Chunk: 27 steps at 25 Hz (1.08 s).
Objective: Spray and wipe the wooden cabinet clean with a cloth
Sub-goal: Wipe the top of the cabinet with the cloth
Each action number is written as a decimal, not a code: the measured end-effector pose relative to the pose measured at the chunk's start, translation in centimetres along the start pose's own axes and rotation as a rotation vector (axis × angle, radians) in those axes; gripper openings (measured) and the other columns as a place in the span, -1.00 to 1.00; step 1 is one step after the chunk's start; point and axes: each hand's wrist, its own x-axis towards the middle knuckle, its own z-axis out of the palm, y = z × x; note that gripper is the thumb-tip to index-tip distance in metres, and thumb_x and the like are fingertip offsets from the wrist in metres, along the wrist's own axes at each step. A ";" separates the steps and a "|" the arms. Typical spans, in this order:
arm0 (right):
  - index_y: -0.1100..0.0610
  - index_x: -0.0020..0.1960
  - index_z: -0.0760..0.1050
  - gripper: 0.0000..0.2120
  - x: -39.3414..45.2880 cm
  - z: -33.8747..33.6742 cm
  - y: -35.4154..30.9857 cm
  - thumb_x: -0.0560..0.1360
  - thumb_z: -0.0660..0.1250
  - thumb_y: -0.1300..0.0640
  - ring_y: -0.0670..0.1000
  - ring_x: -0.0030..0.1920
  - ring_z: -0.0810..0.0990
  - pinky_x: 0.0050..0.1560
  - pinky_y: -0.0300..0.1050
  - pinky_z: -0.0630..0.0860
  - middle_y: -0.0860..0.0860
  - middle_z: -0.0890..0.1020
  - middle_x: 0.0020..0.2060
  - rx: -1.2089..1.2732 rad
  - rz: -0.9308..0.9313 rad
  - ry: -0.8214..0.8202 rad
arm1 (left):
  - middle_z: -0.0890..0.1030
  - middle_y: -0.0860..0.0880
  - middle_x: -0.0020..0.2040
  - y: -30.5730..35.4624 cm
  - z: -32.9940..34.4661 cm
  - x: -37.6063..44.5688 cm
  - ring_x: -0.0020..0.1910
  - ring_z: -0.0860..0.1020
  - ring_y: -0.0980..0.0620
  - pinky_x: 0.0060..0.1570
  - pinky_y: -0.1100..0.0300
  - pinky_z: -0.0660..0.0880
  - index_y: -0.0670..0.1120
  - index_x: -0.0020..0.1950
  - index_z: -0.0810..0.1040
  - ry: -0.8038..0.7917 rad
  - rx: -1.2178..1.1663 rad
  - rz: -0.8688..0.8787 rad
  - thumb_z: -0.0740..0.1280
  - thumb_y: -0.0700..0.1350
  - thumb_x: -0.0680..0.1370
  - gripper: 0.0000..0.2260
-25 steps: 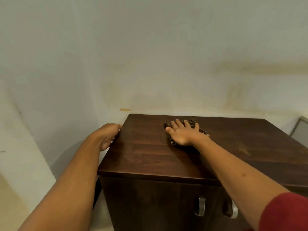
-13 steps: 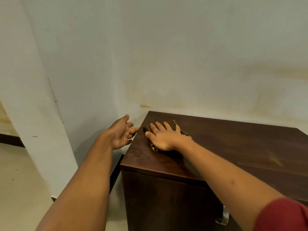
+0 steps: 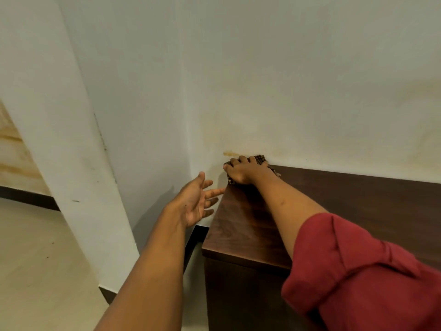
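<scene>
Head view: looks down and forward over both forearms into a room corner.
Walls: pale, off-white; the back wall [image 3: 310, 91] carries faint yellowish staining above the cabinet and a short orange-brown streak [image 3: 231, 153] just left of the right hand.
Left wall: meets the back wall in a vertical corner line directly behind the cabinet's far-left corner; a white projecting wall edge [image 3: 71, 163] stands farther left, with scuff marks along it.
Floor: light beige [image 3: 35, 271], with a dark skirting strip [image 3: 28, 198] along the base of the walls.
Cabinet: dark brown wood [image 3: 358, 211], top flat and glossy, set against the back wall; its left side stands just apart from the left wall, a narrow gap showing between them.
Cabinet axis: the long side of the top runs left to right along the back wall; the near-left corner points toward the camera.
Cloth: dark, checked-pattern [image 3: 260, 159], bunched at the far-left corner of the top, touching the back wall, mostly covered by the hand.
Right hand: [image 3: 243, 172] lies palm-down on the cloth, fingers bent over it and pressing it to the wood at the corner.
Right sleeve: red, rolled up [image 3: 358, 271] above the elbow.
Left hand: [image 3: 196, 201] held in the air beside the cabinet's left edge, palm turned up and inward, fingers spread and relaxed, holding nothing; fingertips are near the top's edge, contact cannot be told.
</scene>
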 end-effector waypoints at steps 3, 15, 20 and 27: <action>-0.06 0.59 0.01 -0.42 -1.9 0.2 -0.3 0.62 -0.14 -0.23 0.17 0.57 -0.11 0.44 0.42 -0.19 0.01 -0.04 0.60 0.003 -0.028 0.019 | 0.30 -0.14 0.51 1.1 0.2 -2.0 0.52 0.20 -0.12 0.49 -0.10 0.11 -0.04 0.57 0.16 0.062 0.084 0.026 -0.06 0.22 0.64 -0.44; -0.20 0.56 0.04 -0.49 -17.3 2.7 -3.5 0.63 -0.15 -0.23 0.10 0.58 -0.15 0.44 0.38 -0.26 -0.06 -0.07 0.60 -0.033 -0.322 -0.017 | 0.26 -0.12 0.53 5.3 1.6 -7.7 0.51 0.21 -0.21 0.48 -0.12 0.16 -0.04 0.53 0.26 0.125 0.260 0.178 -0.09 0.26 0.63 -0.41; -0.22 0.57 -0.02 -0.47 -19.8 3.5 -2.9 0.62 -0.13 -0.28 0.07 0.57 -0.20 0.46 0.36 -0.28 -0.10 -0.11 0.59 -0.090 -0.457 -0.045 | 0.32 -0.12 0.51 4.6 1.0 -7.5 0.49 0.26 -0.20 0.47 -0.12 0.19 -0.03 0.50 0.32 0.137 0.302 0.153 -0.11 0.27 0.62 -0.40; -0.17 0.57 0.04 -0.45 -11.5 2.0 -2.1 0.62 -0.15 -0.29 0.06 0.58 -0.13 0.45 0.38 -0.20 -0.08 -0.03 0.59 -0.052 -0.325 -0.038 | 0.32 -0.14 0.50 3.0 0.9 -4.5 0.47 0.29 -0.18 0.46 -0.11 0.20 -0.03 0.50 0.31 0.116 0.198 0.079 -0.13 0.29 0.61 -0.39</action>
